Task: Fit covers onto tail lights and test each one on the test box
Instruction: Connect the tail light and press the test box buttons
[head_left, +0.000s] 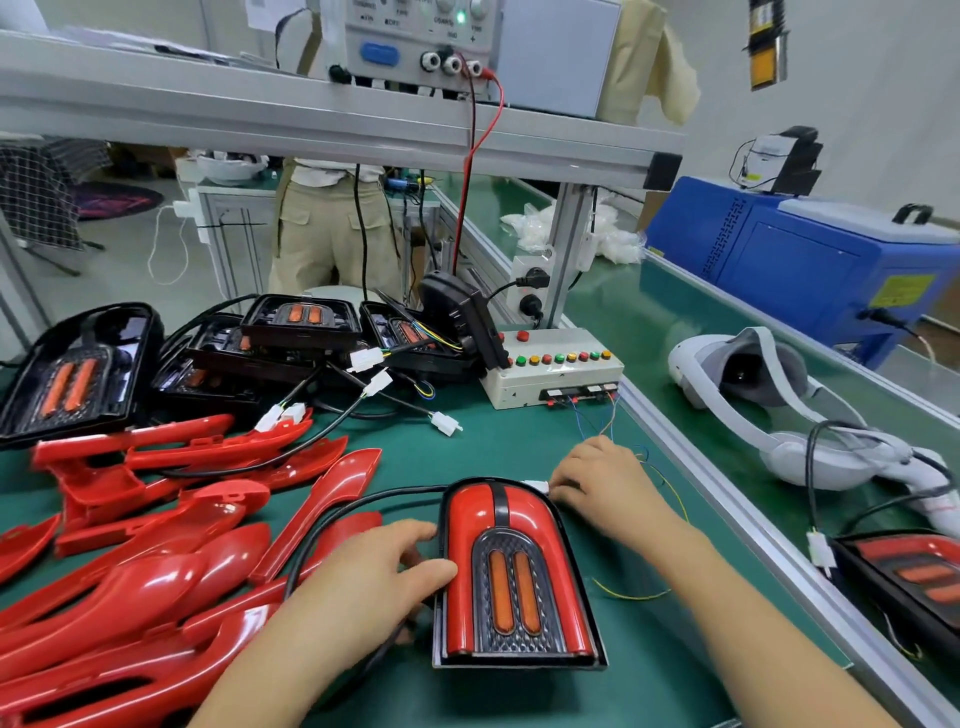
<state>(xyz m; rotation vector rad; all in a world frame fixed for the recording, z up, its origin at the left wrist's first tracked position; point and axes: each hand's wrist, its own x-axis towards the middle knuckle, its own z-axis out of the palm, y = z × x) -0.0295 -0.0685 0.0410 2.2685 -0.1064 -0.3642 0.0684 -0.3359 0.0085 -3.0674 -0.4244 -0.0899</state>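
Tail light (514, 571), its glossy red cover (465, 551) already on, lies on the green desk (519, 447), long axis pointing away from the person. The left hand (384, 566) holds its left edge, thumb on the smooth cover. The fingers (563, 491) of the right hand (602, 483) pinch the white connector (537, 487) at the far right corner; the test box (556, 371) stands farther beyond, nearer to this hand.

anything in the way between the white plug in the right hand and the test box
Nothing solid. Between the white plug in the right hand and the test box lies bare green mat, crossed only by thin wires from the box's front.
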